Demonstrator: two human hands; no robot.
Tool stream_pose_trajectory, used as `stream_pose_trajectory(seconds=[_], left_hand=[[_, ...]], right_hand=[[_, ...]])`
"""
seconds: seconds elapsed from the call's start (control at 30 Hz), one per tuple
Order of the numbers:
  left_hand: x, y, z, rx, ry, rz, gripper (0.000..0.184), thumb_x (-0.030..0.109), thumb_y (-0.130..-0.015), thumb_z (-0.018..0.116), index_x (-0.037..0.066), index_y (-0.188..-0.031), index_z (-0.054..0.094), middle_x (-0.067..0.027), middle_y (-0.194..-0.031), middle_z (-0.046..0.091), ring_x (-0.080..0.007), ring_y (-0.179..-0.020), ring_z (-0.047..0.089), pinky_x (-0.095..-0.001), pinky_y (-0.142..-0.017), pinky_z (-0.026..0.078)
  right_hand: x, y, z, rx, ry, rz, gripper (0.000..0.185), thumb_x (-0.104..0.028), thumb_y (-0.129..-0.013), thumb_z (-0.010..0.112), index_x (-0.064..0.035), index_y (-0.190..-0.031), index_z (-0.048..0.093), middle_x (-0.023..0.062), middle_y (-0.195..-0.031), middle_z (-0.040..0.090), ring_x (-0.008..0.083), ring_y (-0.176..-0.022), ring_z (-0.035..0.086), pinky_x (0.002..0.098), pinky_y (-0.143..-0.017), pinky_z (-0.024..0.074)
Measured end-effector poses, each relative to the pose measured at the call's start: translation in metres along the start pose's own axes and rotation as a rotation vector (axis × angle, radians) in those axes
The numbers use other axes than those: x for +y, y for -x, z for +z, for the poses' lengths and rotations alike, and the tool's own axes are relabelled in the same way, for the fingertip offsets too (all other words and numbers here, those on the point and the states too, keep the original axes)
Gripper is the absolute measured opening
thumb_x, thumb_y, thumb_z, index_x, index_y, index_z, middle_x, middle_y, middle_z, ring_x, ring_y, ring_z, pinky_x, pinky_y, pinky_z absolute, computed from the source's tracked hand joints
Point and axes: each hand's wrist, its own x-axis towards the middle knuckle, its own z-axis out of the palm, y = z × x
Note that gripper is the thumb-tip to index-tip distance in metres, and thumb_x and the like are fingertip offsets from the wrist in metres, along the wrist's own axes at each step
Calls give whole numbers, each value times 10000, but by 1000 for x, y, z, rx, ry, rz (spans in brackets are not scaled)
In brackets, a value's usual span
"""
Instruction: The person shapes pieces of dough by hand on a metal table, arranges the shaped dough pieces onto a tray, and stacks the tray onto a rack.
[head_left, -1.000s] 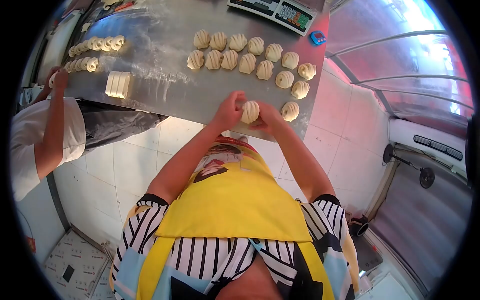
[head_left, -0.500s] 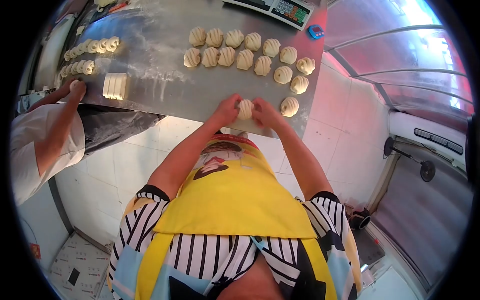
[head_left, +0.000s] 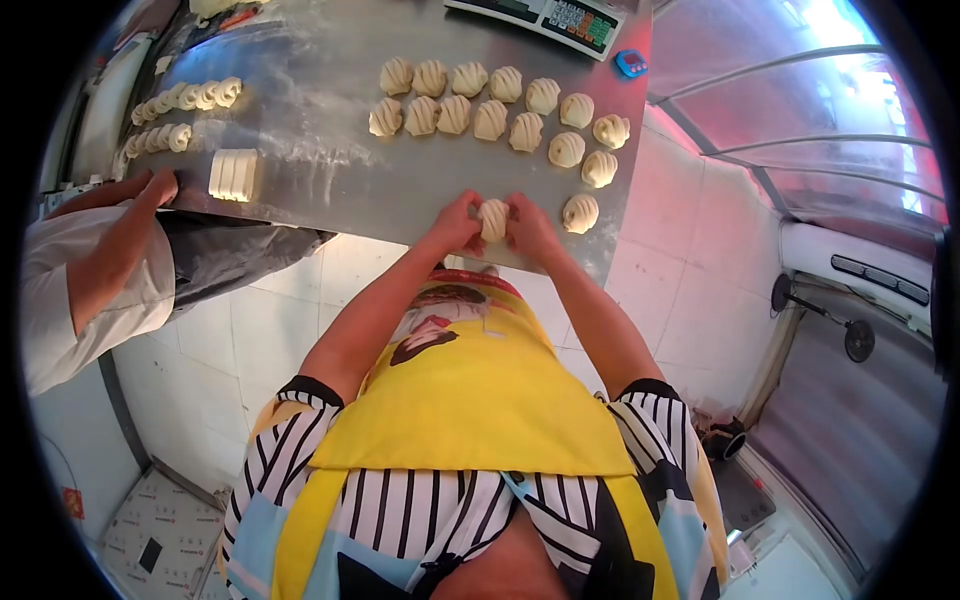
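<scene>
Between my two hands, near the front edge of the metal table [head_left: 330,225], is a ridged, twisted dough bun [head_left: 493,220]. My left hand [head_left: 461,222] grips its left side with curled fingers. On the other side, my right hand [head_left: 527,224] presses it with thumb and fingers. The bun's lower sides are partly hidden by my fingertips. Close to my right hand lies another shaped bun [head_left: 580,213]. Farther back, two rows of similar twisted buns [head_left: 454,114] stretch across the table and curve down its right side.
A scale [head_left: 560,22] stands at the back, with a small blue timer [head_left: 631,64] by the right edge. At left, a co-worker [head_left: 110,260] works beside cut dough strips [head_left: 235,175] and two rows of dough pieces [head_left: 190,96].
The bun between my hands has turned slightly and shows more of its ridged top; my hands stay in nearly the same place. The co-worker's hands have shifted a little.
</scene>
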Motion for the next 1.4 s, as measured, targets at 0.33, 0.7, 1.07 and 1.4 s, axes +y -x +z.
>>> stream_pose_trajectory(seconds=[0.33, 0.7, 1.07, 1.4], left_hand=[[-9, -6, 6, 197, -389, 295, 178, 55, -795, 538, 40, -963, 480, -193, -702, 608, -318, -543, 630, -410, -512, 490], [-15, -5, -1, 124, -285, 177, 183, 13, -798, 520, 25, -979, 496, -150, -675, 616, -258, -511, 633, -380, -447, 488], [-39, -2, -58, 329, -369, 425, 206, 20, -807, 514, 34, -1012, 520, -124, -651, 603, -200, -456, 599, -345, -440, 498], [25, -41, -245, 566, -626, 164, 355, 27, -800, 564, 62, -1153, 559, -168, -835, 656, -320, -778, 672, -407, -642, 540]], right_hand=[[-6, -9, -3, 106, 636, -118, 247, -129, -798, 585, -86, -1025, 498, 178, -841, 648, 361, -790, 642, 468, -654, 495], [-27, 46, -27, 123, 324, -73, 443, -268, -747, 691, -100, -1127, 539, 163, -1094, 598, 335, -997, 572, 436, -830, 471], [37, 49, -93, 366, 530, -310, 693, -59, -636, 740, -136, -1276, 485, 128, -1241, 483, 334, -1160, 453, 395, -941, 427], [-61, 27, -91, 524, 808, -456, 832, -243, -613, 817, -157, -1348, 436, 96, -1385, 410, 331, -1299, 340, 467, -1057, 263]])
